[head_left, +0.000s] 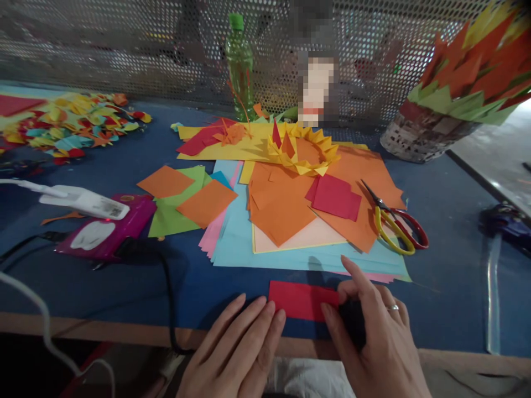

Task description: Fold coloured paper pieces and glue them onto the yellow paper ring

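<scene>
A folded red paper rectangle (302,300) lies on the blue table close to its front edge. My left hand (244,342) is stretched flat, its fingertips touching the paper's left end. At the right end, my right hand (369,326) grips the paper's edge between the thumb and a bent finger, while the index finger points up and away. A ring sits on one finger of that hand. Just beyond are stacked light blue sheets (232,243), orange squares (282,215) and small red squares (336,197). Scissors (388,213) with yellow and red handles rest on the right of the stack.
A purple power adapter (103,232) with a white plug and cables sits left. Behind are a yellow folded-paper ring (298,160), a green-capped bottle (240,66) and a heap of folded pieces (74,121). A paper-petalled basket (427,127) and a glue gun (506,221) stand right.
</scene>
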Tool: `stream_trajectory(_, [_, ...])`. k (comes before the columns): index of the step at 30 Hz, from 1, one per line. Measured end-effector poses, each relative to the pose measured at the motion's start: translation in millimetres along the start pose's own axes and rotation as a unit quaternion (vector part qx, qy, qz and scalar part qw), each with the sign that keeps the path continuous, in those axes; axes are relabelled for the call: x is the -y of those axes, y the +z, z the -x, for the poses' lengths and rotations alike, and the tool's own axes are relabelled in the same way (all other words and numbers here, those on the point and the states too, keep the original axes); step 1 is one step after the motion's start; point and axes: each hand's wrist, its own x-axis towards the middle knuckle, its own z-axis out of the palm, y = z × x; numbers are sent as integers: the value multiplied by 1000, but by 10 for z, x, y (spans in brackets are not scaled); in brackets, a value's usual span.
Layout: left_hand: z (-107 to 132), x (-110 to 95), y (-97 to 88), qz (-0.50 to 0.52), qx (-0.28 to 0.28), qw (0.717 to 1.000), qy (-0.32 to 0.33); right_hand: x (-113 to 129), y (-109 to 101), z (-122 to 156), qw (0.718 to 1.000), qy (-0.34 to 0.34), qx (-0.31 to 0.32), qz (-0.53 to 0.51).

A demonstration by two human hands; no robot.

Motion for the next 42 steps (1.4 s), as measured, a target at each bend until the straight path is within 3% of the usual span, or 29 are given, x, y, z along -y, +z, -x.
stream_trajectory(11, [2,4,-18,-20,-7,1000,22,77,-34,54,997,63,3,-46])
stream_trajectory(17, [0,-34,12,-26,-26,999,16,185,-2,-36,998,37,-56,-8])
stream_trajectory(22, [-4,-33,7,-43,-31,998,24,380,57,-144,999,27,-35,17])
stream_trajectory(27, [-17,15,-3,-30,-11,999,33,222,12,-84,999,32,-22,15])
stream_trajectory(31, [-15,30,33,-7,-92,996,21,-3,-51,26,998,41,-25,34])
stream_trajectory(34, [-11,28,18,5,-58,998,13,-101,-84,86,998,46,-31,33])
stream_trajectory(36, [-16,24,-11,5,-30,999,18,-112,-104,96,998,41,-33,19])
stream_trajectory(42, [-24,-19,-18,13,-61,998,9,130,-124,-44,997,-7,-35,-64])
